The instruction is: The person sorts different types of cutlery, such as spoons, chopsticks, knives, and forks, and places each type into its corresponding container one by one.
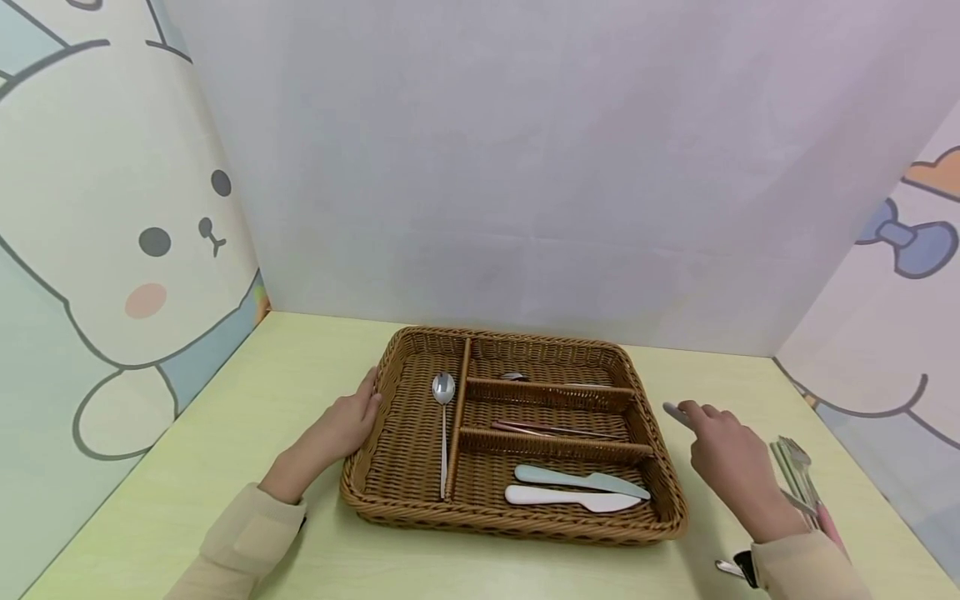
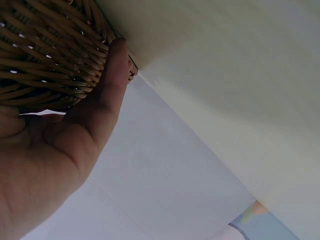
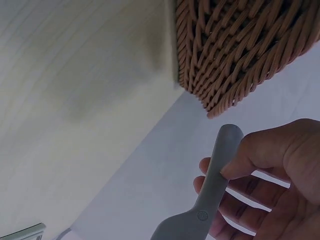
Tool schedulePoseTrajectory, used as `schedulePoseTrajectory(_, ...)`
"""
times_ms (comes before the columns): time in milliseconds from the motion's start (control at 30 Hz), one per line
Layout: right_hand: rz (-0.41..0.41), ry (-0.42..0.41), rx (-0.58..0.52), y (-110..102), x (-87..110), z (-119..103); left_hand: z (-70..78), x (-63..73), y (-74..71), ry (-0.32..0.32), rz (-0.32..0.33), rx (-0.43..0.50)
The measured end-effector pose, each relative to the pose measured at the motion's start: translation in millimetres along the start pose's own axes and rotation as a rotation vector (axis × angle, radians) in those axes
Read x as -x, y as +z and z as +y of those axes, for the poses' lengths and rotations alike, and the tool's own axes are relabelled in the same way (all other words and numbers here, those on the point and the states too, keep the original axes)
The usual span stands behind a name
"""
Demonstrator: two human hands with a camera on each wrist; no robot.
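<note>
A brown wicker cutlery basket [image 1: 510, 527] with dividers sits on the table. My left hand [image 1: 348, 423] rests against its left side, one straight finger [image 2: 114, 75] lying along the outer weave. To the right of the basket, my right hand [image 1: 731, 462] pinches a grey table knife [image 3: 212, 185] by its handle between thumb and fingers. Inside the basket, a metal spoon [image 1: 443, 390] lies in the long left compartment. A pale green knife [image 1: 555, 477] and a white knife [image 1: 551, 495] share the front one. Thin pinkish utensils [image 1: 517, 428] lie in the middle section.
Forks [image 1: 797, 454] and green-handled cutlery [image 1: 783, 467] lie on the table at the right, partly behind my right wrist. A small metal piece [image 1: 727, 567] shows near the right cuff. A pale wall [image 1: 525, 167] stands behind, with cartoon-printed panels [image 1: 97, 208] at both sides.
</note>
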State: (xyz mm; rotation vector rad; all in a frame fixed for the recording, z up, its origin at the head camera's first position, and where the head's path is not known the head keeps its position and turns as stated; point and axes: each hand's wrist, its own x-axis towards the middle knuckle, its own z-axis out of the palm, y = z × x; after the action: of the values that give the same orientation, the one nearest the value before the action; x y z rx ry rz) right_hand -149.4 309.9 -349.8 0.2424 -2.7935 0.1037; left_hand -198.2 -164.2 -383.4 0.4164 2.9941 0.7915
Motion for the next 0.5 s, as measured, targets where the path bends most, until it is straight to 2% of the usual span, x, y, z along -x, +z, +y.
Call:
schedulePoseTrajectory(133, 0.064, -0.051, 0.028, -2, 0.8, -14, 0.1, 0.0, -0.5, 0.004, 0.001, 0.005)
schedulePoseTrajectory(500, 0.167, -0.215, 0.089, -8, 6.9, -54, 0.7, 0.4, -1.0, 0.005, 0.001, 0.002)
